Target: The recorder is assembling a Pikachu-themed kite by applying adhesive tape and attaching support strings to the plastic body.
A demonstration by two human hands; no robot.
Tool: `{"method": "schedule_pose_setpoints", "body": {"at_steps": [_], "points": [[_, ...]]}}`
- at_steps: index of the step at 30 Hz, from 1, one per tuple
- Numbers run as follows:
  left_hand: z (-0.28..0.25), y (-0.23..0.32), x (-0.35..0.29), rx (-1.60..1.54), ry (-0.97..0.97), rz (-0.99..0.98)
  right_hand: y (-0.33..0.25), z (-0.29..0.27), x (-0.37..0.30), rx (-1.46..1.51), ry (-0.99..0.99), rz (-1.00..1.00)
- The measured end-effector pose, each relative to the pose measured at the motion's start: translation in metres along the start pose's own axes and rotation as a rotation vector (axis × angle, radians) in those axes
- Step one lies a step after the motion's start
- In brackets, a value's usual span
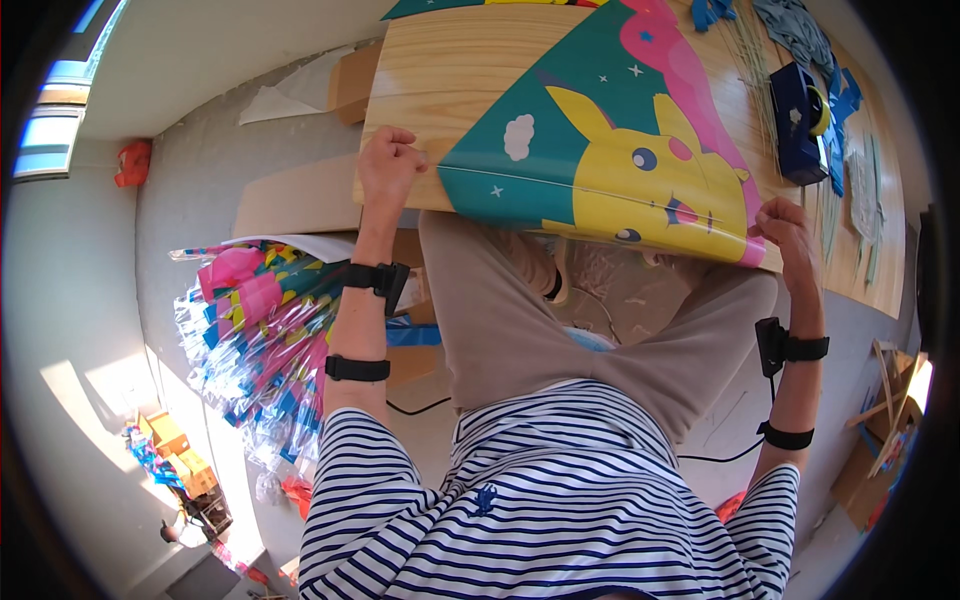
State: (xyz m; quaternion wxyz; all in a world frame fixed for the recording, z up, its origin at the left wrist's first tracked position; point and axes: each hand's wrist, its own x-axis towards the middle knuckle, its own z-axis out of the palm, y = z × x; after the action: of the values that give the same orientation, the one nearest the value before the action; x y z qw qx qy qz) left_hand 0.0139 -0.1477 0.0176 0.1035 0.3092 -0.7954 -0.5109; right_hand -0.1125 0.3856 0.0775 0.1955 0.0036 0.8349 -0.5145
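Observation:
A glossy printed sheet (545, 165) lies over the table's near edge, teal with a yellow cartoon figure and a pink border. Its near part hangs down over the edge above my lap. A thin pale line crosses it from side to side; whether it is a stick, a thread or a fold, I cannot tell. Just off the sheet's left corner, my left hand (393, 168) is closed, its fingers pinched on something too fine to make out. My right hand (785, 228) has its fingertips pinched together at the pink right edge of the sheet.
On the wooden table (430, 75), a dark blue tape dispenser (797, 120) stands at right, among thin sticks (752, 75) and blue cloth-like scraps (845, 100). A large pile of plastic-wrapped colourful pieces (260, 330) rests at left beside cardboard (300, 195). Another printed sheet (435, 8) lies at the far edge.

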Motion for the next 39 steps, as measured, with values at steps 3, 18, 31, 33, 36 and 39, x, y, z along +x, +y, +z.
{"method": "schedule_pose_setpoints", "body": {"at_steps": [3, 18, 31, 33, 36, 39], "points": [[0.002, -0.007, 0.002, 0.072, 0.033, 0.022, 0.002, 0.002, 0.001, -0.038, -0.008, 0.012], [0.009, -0.021, 0.006, 0.268, 0.093, 0.062, 0.001, 0.004, -0.001, -0.068, -0.014, 0.029], [0.011, -0.016, -0.004, 0.283, 0.152, 0.075, 0.003, 0.008, -0.006, -0.063, -0.027, 0.047], [0.011, -0.018, -0.003, 0.281, 0.159, 0.078, 0.003, 0.009, -0.006, -0.055, -0.025, 0.048], [0.012, -0.02, -0.003, 0.286, 0.163, 0.075, 0.003, 0.011, -0.006, -0.044, -0.027, 0.045], [0.013, -0.022, -0.003, 0.296, 0.167, 0.076, 0.004, 0.01, -0.006, -0.058, -0.031, 0.042]]}}
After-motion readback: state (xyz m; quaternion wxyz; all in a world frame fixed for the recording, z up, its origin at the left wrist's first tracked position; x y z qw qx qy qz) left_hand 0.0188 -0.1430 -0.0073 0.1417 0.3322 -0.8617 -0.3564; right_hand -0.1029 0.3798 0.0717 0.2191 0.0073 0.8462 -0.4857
